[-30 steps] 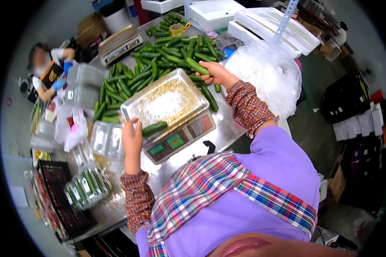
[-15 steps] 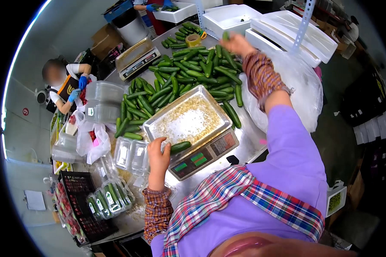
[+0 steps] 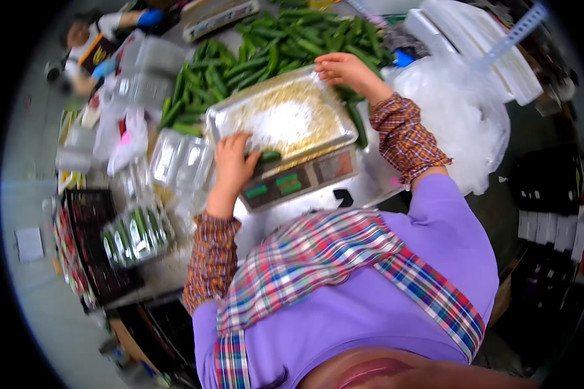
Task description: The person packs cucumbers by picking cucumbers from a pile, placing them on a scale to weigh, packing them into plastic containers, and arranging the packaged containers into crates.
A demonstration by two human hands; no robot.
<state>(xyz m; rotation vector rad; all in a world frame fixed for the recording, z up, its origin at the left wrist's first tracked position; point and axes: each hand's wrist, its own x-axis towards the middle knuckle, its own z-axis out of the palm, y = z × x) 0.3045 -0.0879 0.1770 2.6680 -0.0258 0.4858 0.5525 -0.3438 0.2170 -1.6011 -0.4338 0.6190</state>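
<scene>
At far corner of tray, right hand open, nothing visible in it; left hand at cucumber, grip unclear

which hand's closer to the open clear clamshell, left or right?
Left. The left hand is just right of the open clear clamshell, at the near left of the metal tray; the right hand is across the tray, by its far right corner.

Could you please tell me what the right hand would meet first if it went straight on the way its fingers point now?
The right hand would probably meet the piled cucumbers first, though the metal tray's far corner is by its fingertips and the depth is unclear.
</scene>
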